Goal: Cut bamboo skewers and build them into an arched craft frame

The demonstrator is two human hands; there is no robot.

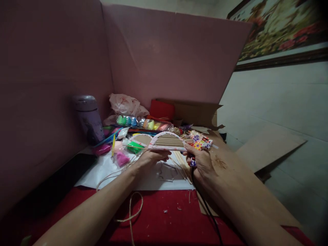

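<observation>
A cardboard half-circle point(169, 140) with a pale, pink-spotted wrapped edge is held level above the table, its bare ribbed side showing. My left hand point(153, 157) supports its straight edge from below, fingers curled under it. A thin stick point(137, 147) runs leftward from near that hand. My right hand point(203, 164) is closed round the handle of a flower-patterned glue gun point(201, 140) with a black cord point(208, 210). Its thumb meets the half-circle's right corner. Behind my left hand lies a second half-circle point(143, 139), partly covered.
Colourful clay packs point(143, 123), a green packet point(134, 147) and a pink packet point(121, 159) lie around. Thin sticks point(182, 165) rest on white paper point(151, 182). Twine point(132, 217) trails over the red cloth point(164, 229). A purple bottle point(89, 119) stands left, beside pink panels point(166, 54).
</observation>
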